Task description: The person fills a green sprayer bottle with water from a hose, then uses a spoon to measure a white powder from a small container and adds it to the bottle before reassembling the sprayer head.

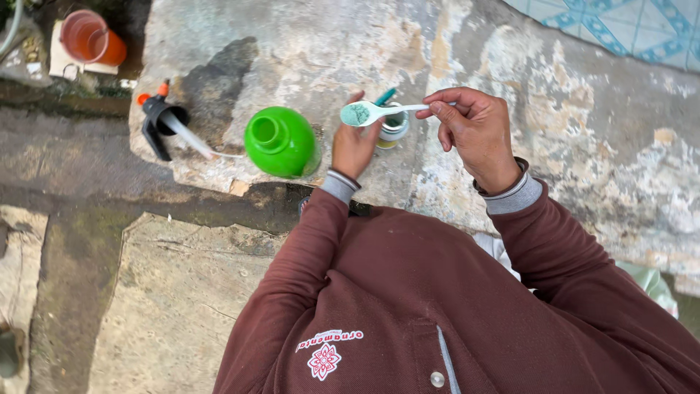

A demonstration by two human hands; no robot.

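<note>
a broad, weathered grey stone slab (554, 109) with pale ochre patches fills most of the view, and a strip of blue-patterned tile (627, 25) shows past its far right corner. below the slab lie a dark damp channel and a rough concrete paving block (168, 292). the person's maroon long-sleeved top with grey ribbed cuffs (437, 292) fills the lower right. on the slab stands a bright green round plastic spray bottle (281, 142), its neck open with no top on it. just to its left lies a black pump sprayer head with an orange tip and a white dip tube (164, 120), the tube reaching toward the bottle. at the upper left, off the slab, an orange-red plastic cup (91, 36) sits on a pale square tile. the right hand (474, 131) is pinched shut on the handle of a white plastic spoon (368, 111), thumb and fingertips together on the stem; the spoon is held level above the slab with its bowl pointing left, carrying a heap of pale blue-green powder. right under and behind the spoon bowl is a small round jar with a pale wall (394, 128), standing on the slab just right of the green bottle, with a teal stick poking up from it. the left hand (354, 146) is curled around the jar's near side, fingers closed against it.
</note>
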